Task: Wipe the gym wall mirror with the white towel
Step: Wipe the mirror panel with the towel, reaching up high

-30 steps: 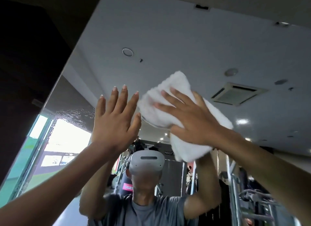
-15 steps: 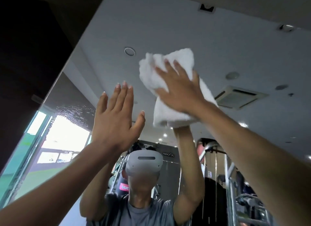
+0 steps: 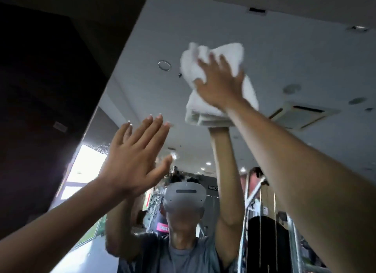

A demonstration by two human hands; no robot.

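A dark wall panel (image 3: 40,110) borders the gym wall mirror (image 3: 284,59) on the left. The left grip (image 3: 134,161), a bare hand, is raised flat toward the glass with its fingers straight, holding nothing. In the reflection below are a white headset (image 3: 184,193), a pink label (image 3: 162,229) and a small dark sign (image 3: 212,188), both too blurred to read. High up, the right grip (image 3: 219,83) presses the bunched white towel (image 3: 205,108) against the mirror with spread fingers.

Towel (image 3: 205,112) middle hidden behind right hand (image 3: 219,85); fingers (image 3: 224,64) blurred.
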